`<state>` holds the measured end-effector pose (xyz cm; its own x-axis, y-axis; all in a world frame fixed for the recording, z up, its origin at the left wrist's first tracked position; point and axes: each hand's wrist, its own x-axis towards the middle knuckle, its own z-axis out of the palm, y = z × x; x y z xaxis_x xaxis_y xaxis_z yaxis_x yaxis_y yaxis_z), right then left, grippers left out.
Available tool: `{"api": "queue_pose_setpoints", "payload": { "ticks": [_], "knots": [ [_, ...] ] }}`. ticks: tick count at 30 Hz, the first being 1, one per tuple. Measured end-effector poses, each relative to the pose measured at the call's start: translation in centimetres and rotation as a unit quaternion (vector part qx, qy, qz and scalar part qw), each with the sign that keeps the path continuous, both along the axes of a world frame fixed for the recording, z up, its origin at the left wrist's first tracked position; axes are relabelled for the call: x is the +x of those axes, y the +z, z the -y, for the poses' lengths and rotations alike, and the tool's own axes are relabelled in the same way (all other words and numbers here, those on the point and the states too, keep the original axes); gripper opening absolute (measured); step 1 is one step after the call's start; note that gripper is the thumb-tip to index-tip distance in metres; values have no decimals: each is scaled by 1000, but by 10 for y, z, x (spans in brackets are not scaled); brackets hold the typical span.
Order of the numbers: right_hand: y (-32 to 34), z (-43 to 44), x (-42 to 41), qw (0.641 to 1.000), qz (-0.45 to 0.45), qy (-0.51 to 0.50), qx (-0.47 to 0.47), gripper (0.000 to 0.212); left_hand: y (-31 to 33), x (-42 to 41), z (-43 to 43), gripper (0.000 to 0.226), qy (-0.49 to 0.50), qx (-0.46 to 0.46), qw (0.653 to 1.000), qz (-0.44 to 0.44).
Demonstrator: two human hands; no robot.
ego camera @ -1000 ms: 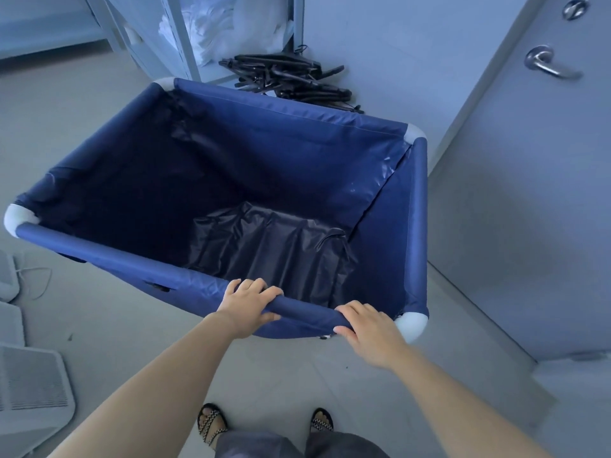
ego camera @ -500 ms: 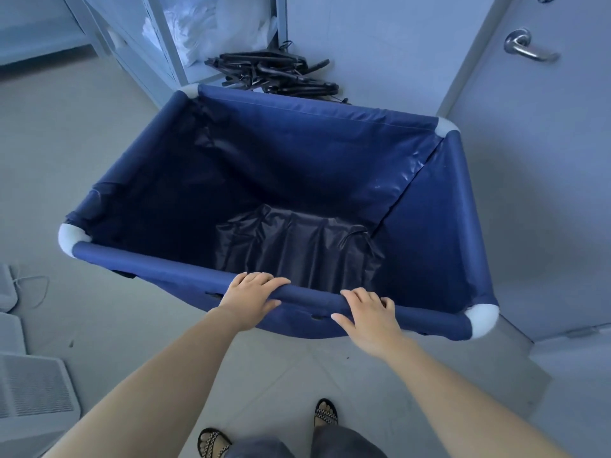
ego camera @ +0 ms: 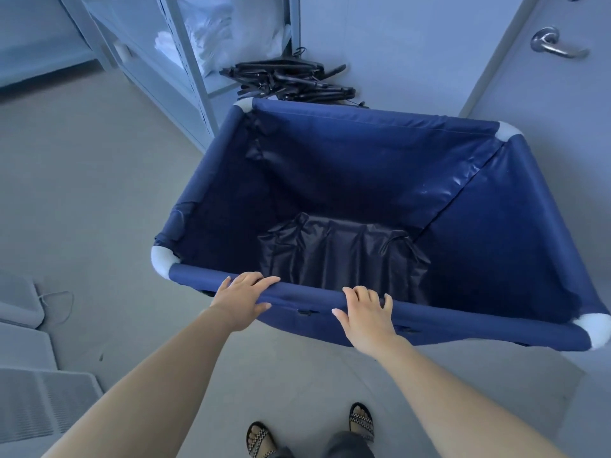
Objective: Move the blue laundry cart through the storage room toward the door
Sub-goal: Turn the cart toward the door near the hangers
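Bare grey floor (ego camera: 99, 193) open to the left; metal shelving (ego camera: 185, 77) and black hangers (ego camera: 291, 81) just beyond blue fabric laundry cart (ego camera: 496, 242), grey door (ego camera: 545, 110) at far right. Left hand (ego camera: 243, 297) and right hand (ego camera: 367, 314) both wrap its near rail; dark liner inside

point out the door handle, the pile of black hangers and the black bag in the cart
door handle (ego camera: 555, 46): head view, on the metal lever
black hangers (ego camera: 291, 79): head view, middle of the pile
black bag (ego camera: 340, 256): head view, on its crumpled middle
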<state>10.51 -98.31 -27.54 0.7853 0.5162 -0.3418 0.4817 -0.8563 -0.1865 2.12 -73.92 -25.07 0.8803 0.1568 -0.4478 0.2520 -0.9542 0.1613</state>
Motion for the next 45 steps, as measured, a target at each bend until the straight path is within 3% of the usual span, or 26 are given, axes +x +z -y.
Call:
{"api": "queue_pose_setpoints", "payload": {
  "ticks": [9,16,20,26,35,45],
  "knots": [
    [-4,-75,-28,1000,-2,-16,23,51,-7,-17,-81,57,-45,41,998,-16],
    [-8,-94,-21,989,-20,-138,47,41,-5,3,-146,52,-135,110,982,-75],
    [-3,-142,-11,985,-31,-148,83,45,-4,16,-164,57,-205,90,973,-57],
    [1,-213,-12,980,-66,-132,131,45,5,45,-206,50,-229,95,969,9],
    [5,-255,2,968,-107,-195,119,45,6,109,-263,38,-383,86,920,14],
    [11,-372,-34,913,-61,-358,184,42,15,159,-308,46,-568,81,819,5]
  ]
}}
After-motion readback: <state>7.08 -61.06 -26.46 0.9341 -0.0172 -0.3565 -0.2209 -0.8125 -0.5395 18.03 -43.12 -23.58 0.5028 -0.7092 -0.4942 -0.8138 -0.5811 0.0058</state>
